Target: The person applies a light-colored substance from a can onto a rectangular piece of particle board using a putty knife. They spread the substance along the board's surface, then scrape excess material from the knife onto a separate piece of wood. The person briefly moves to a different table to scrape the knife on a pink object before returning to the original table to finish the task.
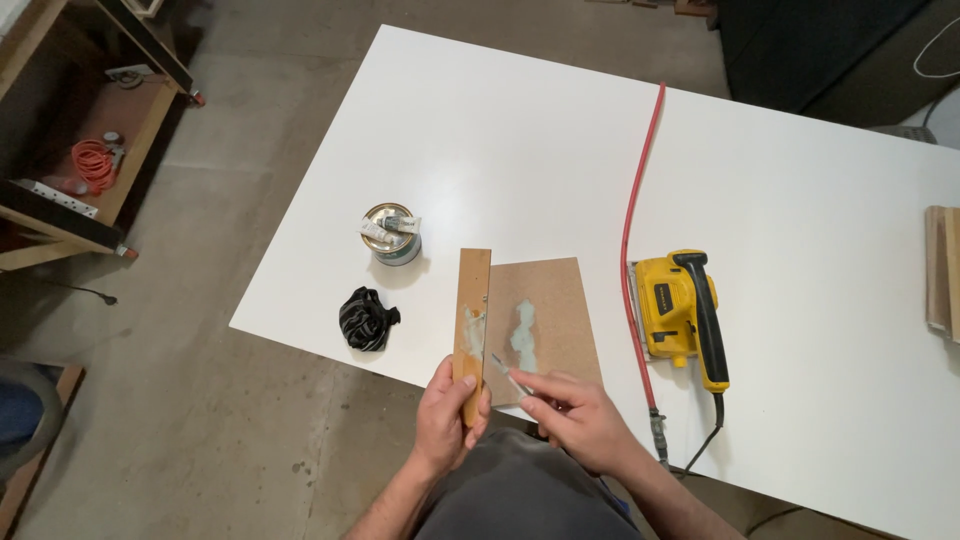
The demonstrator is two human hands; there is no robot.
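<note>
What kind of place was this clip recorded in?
Most likely a home workshop or garage: a yellow power sander sits on the white worktable, the floor is bare concrete, and the left hand holds a wooden strip smeared with filler.

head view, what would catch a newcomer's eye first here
The yellow sander stands out on the white table, right of centre, with a red hose running past it. At the near edge, the left hand grips a narrow wooden strip while the right hand holds a small blade to it, over a brown board smeared with pale filler.
</note>
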